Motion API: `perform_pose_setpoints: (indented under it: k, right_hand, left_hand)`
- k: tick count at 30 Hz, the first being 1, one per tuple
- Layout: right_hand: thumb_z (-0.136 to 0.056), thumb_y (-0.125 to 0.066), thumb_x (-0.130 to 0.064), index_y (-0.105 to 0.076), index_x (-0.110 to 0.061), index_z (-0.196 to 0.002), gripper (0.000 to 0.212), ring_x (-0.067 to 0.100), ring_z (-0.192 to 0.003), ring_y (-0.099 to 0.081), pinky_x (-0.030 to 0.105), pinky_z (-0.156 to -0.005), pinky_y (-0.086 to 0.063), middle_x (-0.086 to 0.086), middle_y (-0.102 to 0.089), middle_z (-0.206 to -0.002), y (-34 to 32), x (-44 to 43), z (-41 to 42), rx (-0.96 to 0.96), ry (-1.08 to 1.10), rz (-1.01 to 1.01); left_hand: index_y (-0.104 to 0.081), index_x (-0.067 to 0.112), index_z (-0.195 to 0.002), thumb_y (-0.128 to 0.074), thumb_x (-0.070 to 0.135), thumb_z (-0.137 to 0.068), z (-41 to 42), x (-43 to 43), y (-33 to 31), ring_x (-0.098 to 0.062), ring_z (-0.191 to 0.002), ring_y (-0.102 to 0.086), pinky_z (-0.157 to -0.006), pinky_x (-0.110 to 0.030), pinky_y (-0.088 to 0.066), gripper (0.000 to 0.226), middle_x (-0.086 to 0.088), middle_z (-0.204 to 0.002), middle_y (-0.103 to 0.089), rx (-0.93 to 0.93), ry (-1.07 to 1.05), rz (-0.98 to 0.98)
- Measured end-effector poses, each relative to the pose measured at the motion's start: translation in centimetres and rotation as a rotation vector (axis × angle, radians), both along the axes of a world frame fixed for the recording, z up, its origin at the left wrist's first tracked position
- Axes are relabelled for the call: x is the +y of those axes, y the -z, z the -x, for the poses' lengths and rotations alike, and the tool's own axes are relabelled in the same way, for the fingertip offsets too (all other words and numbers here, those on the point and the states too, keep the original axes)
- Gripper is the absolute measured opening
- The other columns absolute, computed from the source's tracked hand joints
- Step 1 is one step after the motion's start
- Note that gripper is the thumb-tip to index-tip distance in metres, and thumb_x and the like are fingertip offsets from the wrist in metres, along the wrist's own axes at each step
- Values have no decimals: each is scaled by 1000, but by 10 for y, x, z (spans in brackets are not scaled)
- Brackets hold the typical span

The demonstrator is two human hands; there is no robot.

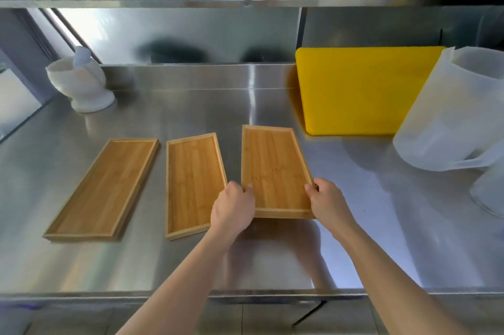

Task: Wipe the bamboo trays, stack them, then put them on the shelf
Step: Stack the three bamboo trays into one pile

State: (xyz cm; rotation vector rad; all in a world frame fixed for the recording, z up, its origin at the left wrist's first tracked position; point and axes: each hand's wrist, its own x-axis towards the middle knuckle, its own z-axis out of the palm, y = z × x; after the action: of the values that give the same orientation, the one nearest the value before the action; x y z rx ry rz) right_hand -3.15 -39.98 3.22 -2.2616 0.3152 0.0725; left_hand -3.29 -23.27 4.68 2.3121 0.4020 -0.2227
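Three long bamboo trays are on the steel counter [191,105]. The left tray [105,189] and the middle tray [194,183] lie flat. The right tray [274,168] is tilted, its near end raised off the counter. My left hand [233,206] grips that tray's near left edge. My right hand [327,201] grips its near right edge. No cloth is in view.
A yellow cutting board [362,92] leans against the back wall on the right. A translucent plastic jug [450,114] stands at the far right. A white mortar with pestle [81,84] sits back left. The shelf [245,2] above holds wooden boards and containers.
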Motion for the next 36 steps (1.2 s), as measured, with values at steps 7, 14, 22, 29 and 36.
perform_pose_setpoints:
  k: [7,14,22,29,36]
  right_hand:
    - [-97,-34,-27,-54,-6,-111,32,31,-95,-59,39,-78,-46,14,-63,-102,-7,60,-21,-120,-141,90]
    - [-97,-31,-22,-51,-4,-106,28,35,-93,-57,33,-69,-35,15,-62,-97,7,118,-31,-93,-289,196]
    - [-98,-27,-22,-46,-12,-89,24,15,-58,-49,28,-52,-35,-2,-52,-70,28,144,-29,-91,-346,456]
    - [-98,-27,-22,-48,-11,-93,24,12,-50,-45,24,-43,-29,-7,-42,-57,38,149,-33,-92,-393,609]
    - [-92,-39,-45,-28,-16,-137,54,23,-117,-51,36,-88,-45,6,-51,-133,34,141,-27,-24,-444,305]
  left_hand:
    - [-53,5,-103,-28,27,-98,9,55,-15,-32,-95,-53,-84,-41,-40,34,-13,-105,-60,-141,-27,-180]
    - [-54,4,-98,-29,29,-98,17,109,15,-30,-108,-50,-93,-38,-36,36,-16,-108,-63,-146,-125,-306]
    - [-53,7,-99,-27,28,-98,7,138,51,-28,-102,-56,-93,-35,-40,33,-12,-105,-66,-71,-26,-466]
    - [-50,5,-105,-29,30,-98,10,144,51,-29,-108,-53,-89,-37,-41,33,-14,-112,-62,-45,8,-420]
    - [-41,15,-112,-53,46,-86,23,159,51,-26,-92,-58,-78,-36,-50,42,-3,-111,-49,-201,53,-73]
